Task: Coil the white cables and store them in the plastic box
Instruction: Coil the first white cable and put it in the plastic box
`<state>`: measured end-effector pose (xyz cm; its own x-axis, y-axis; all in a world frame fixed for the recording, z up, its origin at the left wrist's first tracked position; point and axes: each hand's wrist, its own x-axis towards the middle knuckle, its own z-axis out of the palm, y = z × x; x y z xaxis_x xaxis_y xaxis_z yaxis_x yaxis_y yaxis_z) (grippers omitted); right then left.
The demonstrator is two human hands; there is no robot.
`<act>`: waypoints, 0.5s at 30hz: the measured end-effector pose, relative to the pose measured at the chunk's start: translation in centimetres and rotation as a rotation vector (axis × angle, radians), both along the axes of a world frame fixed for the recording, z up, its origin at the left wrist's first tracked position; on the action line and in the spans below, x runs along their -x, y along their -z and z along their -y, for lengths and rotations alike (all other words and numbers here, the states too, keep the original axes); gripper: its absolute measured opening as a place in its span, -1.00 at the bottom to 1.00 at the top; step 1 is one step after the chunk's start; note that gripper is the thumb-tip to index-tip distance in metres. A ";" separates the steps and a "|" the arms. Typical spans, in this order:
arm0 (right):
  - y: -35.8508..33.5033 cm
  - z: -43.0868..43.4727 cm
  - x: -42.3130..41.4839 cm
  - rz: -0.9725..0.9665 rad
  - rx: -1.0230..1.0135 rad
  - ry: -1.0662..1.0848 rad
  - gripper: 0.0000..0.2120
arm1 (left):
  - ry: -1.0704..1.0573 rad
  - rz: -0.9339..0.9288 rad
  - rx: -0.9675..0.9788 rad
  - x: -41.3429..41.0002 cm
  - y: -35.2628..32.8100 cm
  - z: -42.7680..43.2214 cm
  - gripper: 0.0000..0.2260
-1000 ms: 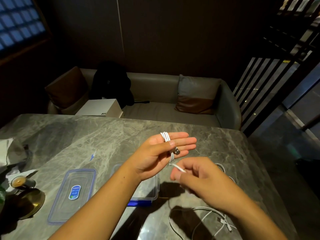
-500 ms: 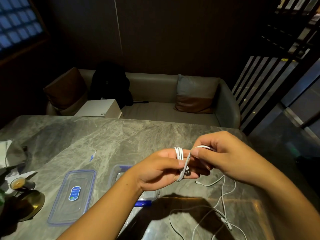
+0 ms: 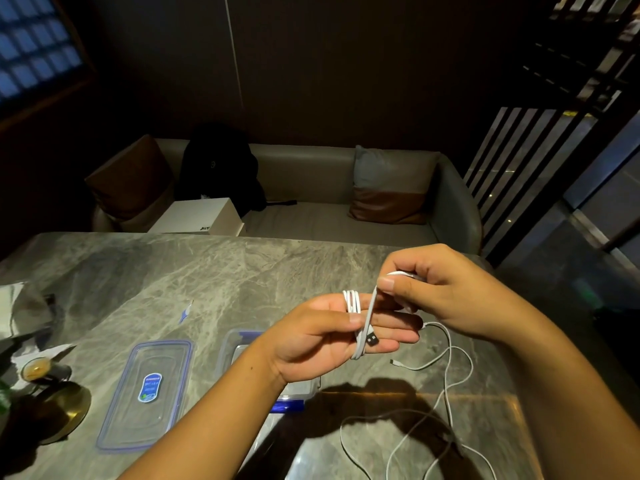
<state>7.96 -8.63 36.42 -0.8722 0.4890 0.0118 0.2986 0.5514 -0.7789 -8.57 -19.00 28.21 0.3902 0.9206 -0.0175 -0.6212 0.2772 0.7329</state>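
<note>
From the head camera, a white cable (image 3: pixel 352 301) is wound round the fingers of the left hand (image 3: pixel 322 337) and pinned by its thumb, while the free strand is pinched by the right hand (image 3: pixel 446 292). Loops could be dragged off if the slack trailing on the near table (image 3: pixel 207 271) snags. The plastic box (image 3: pixel 235 344) is mostly hidden behind the left forearm.

Dim interior lit from overhead. The left hand (image 3: pixel 322 336) and right hand (image 3: pixel 446 296) cast hard shadows on the desk (image 3: pixel 207 271), beside a warm glare streak. Wide-angle bending at the edges; window (image 3: pixel 33 43) blurred, background underexposed.
</note>
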 end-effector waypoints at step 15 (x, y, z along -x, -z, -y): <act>2.1 -2.0 1.8 -0.130 0.199 0.053 -0.83 | 0.091 -0.051 -0.071 -0.5 -0.6 -0.3 -0.61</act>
